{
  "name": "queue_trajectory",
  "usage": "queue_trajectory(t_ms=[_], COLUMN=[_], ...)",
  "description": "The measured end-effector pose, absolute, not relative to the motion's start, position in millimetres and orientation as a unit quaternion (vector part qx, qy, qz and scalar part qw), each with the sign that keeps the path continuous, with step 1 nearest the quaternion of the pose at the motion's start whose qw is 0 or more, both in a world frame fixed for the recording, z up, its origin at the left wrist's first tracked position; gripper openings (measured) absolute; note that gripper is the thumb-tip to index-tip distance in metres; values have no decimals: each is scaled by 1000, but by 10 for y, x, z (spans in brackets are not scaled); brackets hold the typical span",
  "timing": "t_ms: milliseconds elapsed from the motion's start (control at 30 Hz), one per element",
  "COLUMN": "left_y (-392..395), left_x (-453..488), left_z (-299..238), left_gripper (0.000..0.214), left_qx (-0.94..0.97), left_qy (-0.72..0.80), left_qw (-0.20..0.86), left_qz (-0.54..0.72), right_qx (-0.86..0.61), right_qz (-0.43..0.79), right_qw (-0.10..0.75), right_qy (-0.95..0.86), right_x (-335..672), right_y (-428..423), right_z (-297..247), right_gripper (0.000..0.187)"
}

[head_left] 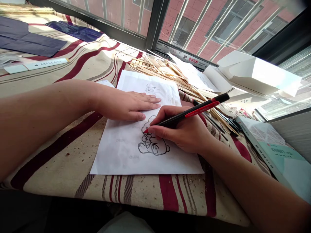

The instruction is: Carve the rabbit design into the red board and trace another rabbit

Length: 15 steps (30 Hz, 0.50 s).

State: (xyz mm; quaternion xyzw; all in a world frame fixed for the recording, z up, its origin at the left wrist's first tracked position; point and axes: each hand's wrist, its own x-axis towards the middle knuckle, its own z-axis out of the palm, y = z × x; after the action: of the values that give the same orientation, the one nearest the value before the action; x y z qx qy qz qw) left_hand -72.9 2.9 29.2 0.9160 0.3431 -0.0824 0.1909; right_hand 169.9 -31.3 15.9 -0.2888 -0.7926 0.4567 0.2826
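My right hand [178,129] grips a red-and-black pen [191,113], its red tip on a black-outlined cartoon animal drawing [152,144]. The drawing is on a white paper sheet [114,152], with part of it hidden behind my fingers. My left hand [126,105] lies flat on the sheet, fingers together and pressing it down, holding nothing. Just beyond those fingertips is a smaller sketch of a cartoon figure [152,90]. Faint marks show through the paper.
The sheet lies on a cream cloth with red stripes [55,152]. Beyond it lies a heap of thin wooden sticks [167,74]. A white cardboard box [257,74] stands at the back right, a book [272,152] at right, dark blue paper [31,38] at back left, below a window.
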Motion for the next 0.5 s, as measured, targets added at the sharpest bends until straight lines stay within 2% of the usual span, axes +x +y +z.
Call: queue_trajectory(t_ms=[167, 500], left_y=[26, 48], left_x=[-735, -742], left_z=[286, 271], left_gripper=[80, 81], left_qx=[914, 917], left_qy=[346, 342], left_qw=[200, 191], left_qz=[-69, -72], right_qx=[-292, -288], right_qz=[471, 459], right_qw=[265, 259], right_qy=[-789, -800], right_x=[1706, 1708], right_y=[-323, -327], right_z=[183, 218], right_gripper=[17, 19])
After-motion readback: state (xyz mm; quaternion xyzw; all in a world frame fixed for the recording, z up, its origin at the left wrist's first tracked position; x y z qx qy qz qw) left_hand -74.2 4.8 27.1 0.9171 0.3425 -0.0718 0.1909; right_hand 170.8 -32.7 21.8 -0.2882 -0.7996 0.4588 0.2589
